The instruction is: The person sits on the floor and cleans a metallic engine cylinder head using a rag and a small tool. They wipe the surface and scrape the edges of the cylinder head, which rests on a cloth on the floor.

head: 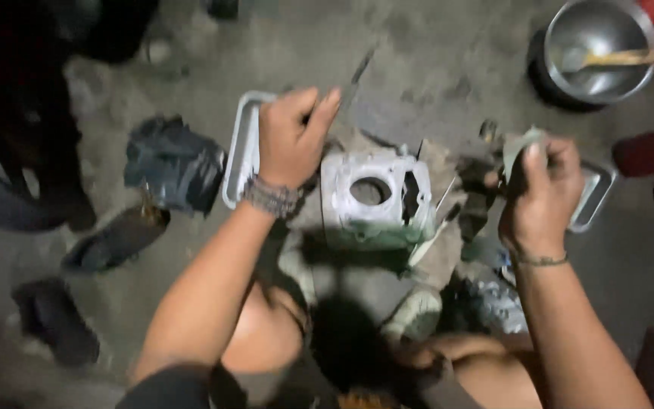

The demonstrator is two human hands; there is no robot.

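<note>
A pale grey metal engine block with a round bore sits in a shallow metal tray on the concrete floor. My left hand, a beaded band on its wrist, is closed around a thin dark tool just left of the block. My right hand grips a greenish rag or torn gasket piece to the right of the block. My bare knees show at the bottom of the view.
A crumpled dark cloth and dark sandals lie at the left. A steel bowl with a wooden-handled tool stands at the top right. Rags and small parts lie below the block.
</note>
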